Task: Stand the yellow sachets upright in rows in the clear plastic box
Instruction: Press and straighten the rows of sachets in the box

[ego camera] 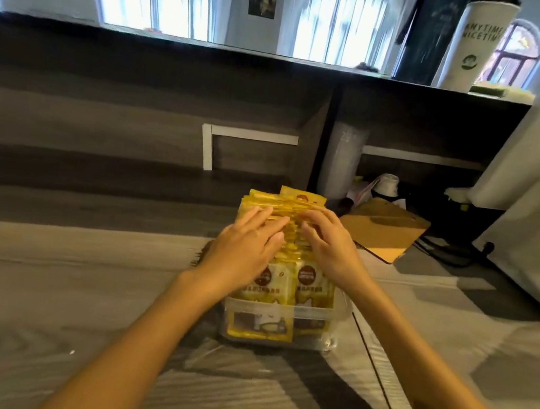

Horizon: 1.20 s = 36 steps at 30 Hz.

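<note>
Café, wooden counter (pixel 48 261), giant branded cup (pixel 478 43)

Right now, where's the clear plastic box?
The box sits centre of the head view, beneath the left hand and right hand, left of the brown board.

Left hand (pixel 245 248), right hand (pixel 329 246) atop sachets (pixel 314 287)

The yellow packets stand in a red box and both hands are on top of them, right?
No, the box is clear, not red. The head view shows the packets standing in it, with the left hand and right hand on top of them.
</note>
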Each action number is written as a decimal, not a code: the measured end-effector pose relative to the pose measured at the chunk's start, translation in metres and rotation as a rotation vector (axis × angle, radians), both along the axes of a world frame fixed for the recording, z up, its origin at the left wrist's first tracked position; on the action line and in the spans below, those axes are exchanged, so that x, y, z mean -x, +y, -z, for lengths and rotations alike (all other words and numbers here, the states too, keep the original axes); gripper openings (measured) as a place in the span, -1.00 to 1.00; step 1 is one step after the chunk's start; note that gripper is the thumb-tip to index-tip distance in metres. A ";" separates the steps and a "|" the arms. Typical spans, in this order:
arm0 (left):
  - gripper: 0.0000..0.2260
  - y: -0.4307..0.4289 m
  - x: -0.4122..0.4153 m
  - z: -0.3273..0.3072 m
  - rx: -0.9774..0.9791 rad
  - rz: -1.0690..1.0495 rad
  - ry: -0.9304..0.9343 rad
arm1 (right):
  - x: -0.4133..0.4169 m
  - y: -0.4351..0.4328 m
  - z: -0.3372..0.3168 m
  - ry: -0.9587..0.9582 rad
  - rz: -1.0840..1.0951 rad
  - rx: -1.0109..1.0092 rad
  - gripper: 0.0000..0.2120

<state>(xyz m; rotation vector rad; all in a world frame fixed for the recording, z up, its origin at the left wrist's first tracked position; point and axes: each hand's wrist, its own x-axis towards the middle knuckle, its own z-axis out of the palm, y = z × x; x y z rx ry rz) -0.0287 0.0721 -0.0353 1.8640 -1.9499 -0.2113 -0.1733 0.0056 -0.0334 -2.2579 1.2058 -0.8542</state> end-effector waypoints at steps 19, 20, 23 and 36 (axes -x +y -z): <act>-0.59 0.039 -0.003 -0.060 -0.334 -0.002 0.093 | 0.007 0.049 -0.060 0.144 0.036 -0.277 -0.48; -0.63 0.045 -0.002 -0.062 -0.300 0.011 0.115 | 0.010 0.055 -0.064 0.126 0.024 -0.272 -0.50; -0.76 0.057 0.001 -0.065 -0.285 0.018 0.143 | 0.020 0.071 -0.068 0.094 0.006 -0.249 -0.58; -0.83 0.055 0.009 -0.064 -0.316 -0.048 0.071 | 0.031 0.062 -0.063 0.340 -0.176 -0.228 -0.64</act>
